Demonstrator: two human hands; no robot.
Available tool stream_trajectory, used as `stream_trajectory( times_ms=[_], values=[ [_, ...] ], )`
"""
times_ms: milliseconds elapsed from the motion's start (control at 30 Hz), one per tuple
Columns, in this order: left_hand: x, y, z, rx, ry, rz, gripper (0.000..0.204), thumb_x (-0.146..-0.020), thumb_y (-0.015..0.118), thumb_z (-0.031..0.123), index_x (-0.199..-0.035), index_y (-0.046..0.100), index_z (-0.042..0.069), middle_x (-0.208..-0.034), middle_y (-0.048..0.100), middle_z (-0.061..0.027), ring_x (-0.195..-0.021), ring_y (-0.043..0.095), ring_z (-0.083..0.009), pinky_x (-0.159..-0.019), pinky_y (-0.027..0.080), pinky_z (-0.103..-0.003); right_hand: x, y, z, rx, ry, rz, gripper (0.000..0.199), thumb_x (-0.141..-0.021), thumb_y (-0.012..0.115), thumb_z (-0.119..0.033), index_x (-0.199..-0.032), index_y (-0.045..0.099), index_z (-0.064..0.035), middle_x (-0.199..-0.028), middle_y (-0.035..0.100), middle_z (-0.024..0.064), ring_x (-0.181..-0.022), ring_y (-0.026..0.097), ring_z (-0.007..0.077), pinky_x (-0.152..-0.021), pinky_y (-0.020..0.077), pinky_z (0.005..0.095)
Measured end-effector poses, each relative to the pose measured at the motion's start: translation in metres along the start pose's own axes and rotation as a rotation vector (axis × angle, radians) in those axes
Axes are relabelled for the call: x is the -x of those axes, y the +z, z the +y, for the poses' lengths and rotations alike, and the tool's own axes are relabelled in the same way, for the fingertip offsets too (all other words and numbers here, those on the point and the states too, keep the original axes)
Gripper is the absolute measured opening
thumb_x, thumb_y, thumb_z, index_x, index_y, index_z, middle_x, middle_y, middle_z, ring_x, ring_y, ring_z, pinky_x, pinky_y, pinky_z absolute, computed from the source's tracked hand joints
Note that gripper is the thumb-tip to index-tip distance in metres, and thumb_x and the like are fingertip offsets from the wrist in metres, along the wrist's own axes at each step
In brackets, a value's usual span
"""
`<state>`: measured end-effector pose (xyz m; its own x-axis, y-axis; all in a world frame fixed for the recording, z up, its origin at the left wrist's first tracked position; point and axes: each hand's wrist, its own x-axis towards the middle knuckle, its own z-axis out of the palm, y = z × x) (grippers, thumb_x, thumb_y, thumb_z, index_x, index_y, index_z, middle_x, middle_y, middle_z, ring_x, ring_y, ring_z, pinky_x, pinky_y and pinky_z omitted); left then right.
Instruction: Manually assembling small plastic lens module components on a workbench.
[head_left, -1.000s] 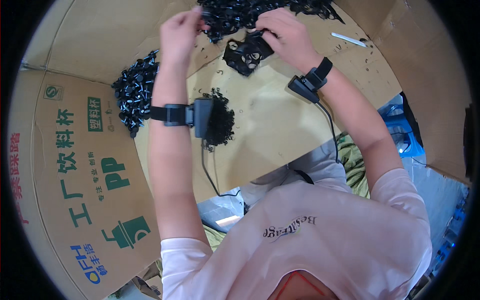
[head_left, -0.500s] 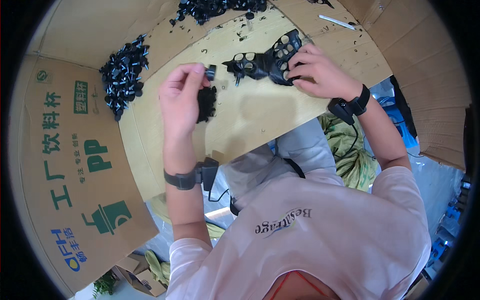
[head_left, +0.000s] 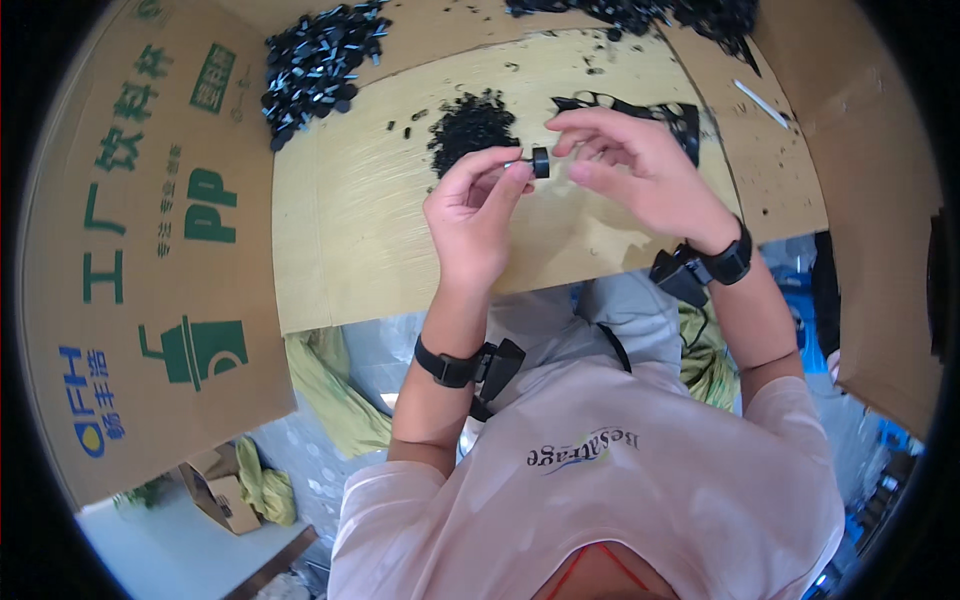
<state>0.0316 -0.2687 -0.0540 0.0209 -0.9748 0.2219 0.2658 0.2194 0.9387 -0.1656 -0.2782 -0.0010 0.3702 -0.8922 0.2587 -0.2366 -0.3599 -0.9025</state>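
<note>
My left hand (head_left: 478,200) pinches a screw-in foot (head_left: 541,162), a black round disc on a short stud, between thumb and fingertips. The disc points right, toward my right hand (head_left: 635,170). That hand is held open, fingers curved and apart, with its thumb close to the disc but not visibly touching it. Behind it lies a black sheet with round holes (head_left: 683,120), partly covered by the hand. Just beyond my left hand is a heap of tiny black pieces (head_left: 470,128).
A pile of black feet with metal studs (head_left: 318,70) lies at the far left of the board. More black parts (head_left: 640,12) line the far edge. A white stick (head_left: 761,103) rests at the right. Cardboard walls (head_left: 150,230) enclose the table (head_left: 370,240).
My right hand has let go of the perforated black sheet and moved toward my left hand. The left hand still holds the foot, now closer to the right. The view has shifted.
</note>
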Motion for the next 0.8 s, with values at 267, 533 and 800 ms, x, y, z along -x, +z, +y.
stream_trajectory(
  times_ms=[267,533,800],
  values=[
    [-0.059,-0.028,0.013,0.217,0.057,-0.143,0.027,-0.084,0.069,-0.006,-0.109,0.061,-0.005,-0.102,0.068,-0.0127,-0.094,0.067,-0.0161,-0.086,0.055,-0.028,-0.06,0.038,0.025,-0.405,-0.04,0.051,0.03,-0.089,0.064,0.002,-0.119,0.059,0.003,-0.11,0.064,0.0072,-0.098,0.061,0.0128,-0.088,0.0502,0.0251],
    [-0.1,-0.074,-0.01,0.122,-0.062,-0.311,0.03,-0.083,0.07,-0.004,-0.111,0.061,-0.004,-0.105,0.067,-0.0108,-0.095,0.066,-0.015,-0.087,0.055,-0.027,-0.087,0.061,0.071,-0.441,-0.107,0.102,0.035,-0.083,0.067,0.008,-0.117,0.06,0.0023,-0.118,0.059,0.0089,-0.105,0.06,0.0158,-0.092,0.051,0.0285],
    [-0.097,-0.08,-0.012,-0.104,-0.136,-0.294,0.024,-0.083,0.071,-0.003,-0.107,0.067,-0.002,-0.098,0.068,-0.0064,-0.087,0.064,-0.0088,-0.08,0.053,-0.02,-0.086,0.068,0.082,-0.241,-0.197,0.123,0.033,-0.08,0.068,0.009,-0.112,0.065,-0.0009,-0.118,0.06,0.01,-0.107,0.06,0.0181,-0.09,0.0519,0.03]
  ],
)
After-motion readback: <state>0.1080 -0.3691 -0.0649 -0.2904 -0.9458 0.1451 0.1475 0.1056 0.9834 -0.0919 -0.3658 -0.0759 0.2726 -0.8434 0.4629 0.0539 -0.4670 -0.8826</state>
